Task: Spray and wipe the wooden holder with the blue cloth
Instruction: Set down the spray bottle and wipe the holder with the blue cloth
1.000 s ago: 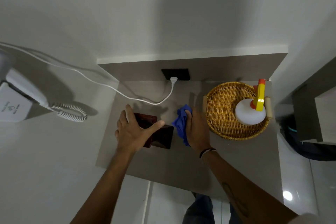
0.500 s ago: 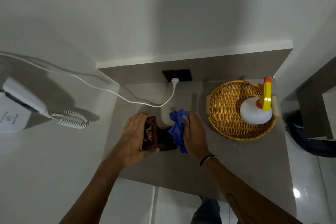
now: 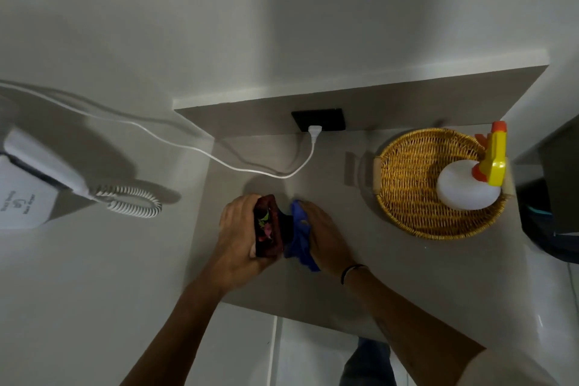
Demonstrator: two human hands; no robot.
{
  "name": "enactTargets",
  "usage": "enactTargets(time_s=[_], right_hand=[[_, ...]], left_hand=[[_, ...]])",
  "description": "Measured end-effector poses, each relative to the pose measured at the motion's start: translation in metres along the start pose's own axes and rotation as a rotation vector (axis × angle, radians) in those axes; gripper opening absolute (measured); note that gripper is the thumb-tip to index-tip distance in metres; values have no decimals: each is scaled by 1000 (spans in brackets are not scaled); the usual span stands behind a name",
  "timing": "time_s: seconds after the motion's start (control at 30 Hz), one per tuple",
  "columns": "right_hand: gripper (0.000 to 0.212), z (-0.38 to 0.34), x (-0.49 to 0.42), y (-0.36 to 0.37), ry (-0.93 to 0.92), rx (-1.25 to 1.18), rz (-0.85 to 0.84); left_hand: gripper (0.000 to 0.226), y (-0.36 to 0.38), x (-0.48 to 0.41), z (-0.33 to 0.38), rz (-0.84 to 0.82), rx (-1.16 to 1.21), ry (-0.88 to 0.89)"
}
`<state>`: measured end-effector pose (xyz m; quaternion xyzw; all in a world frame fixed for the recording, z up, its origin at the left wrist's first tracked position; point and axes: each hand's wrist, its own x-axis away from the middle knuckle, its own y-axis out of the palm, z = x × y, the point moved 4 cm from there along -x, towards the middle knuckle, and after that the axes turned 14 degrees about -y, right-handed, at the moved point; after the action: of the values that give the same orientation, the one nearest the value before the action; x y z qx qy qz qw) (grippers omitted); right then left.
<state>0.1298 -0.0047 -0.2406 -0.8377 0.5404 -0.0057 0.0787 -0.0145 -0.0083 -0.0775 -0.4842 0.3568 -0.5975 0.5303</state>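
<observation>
Grey countertop (image 3: 360, 276) against a pale wall, wall-mounted hair dryer (image 3: 28, 185) at far left. Within the last second the left hand (image 3: 238, 238) had closed on the dark wooden holder (image 3: 266, 226) and tipped it up on edge, opening skyward; right hand (image 3: 322, 238) pressed the bunched blue cloth (image 3: 300, 235) against its right side. Wiping looked underway, with the spray bottle (image 3: 470, 178) parked in the wicker basket (image 3: 407, 185), far right.
</observation>
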Motion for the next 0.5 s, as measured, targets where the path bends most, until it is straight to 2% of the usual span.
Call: enactTargets(time_s=[0.07,0.2,0.3,0.4,0.47,0.5], right_hand=[[47,-4,-3,-2,45,-31,52],[35,-52,-11,15,-5,-152,190],[32,-91,-15,23,-113,-158,298],[44,-109,-18,33,-231,-13,296],[58,-107,-15,34,-241,9,195],[57,-99,-11,31,-285,81,158]], left_hand=[[102,-2,-3,4,-2,29,-9],[98,-2,-2,-8,-62,45,-88],[89,-11,-1,-16,-88,84,-153],[89,-6,10,-13,-104,150,-214],[91,-2,16,-8,-140,240,-241],[86,-2,17,-7,-145,253,-238]])
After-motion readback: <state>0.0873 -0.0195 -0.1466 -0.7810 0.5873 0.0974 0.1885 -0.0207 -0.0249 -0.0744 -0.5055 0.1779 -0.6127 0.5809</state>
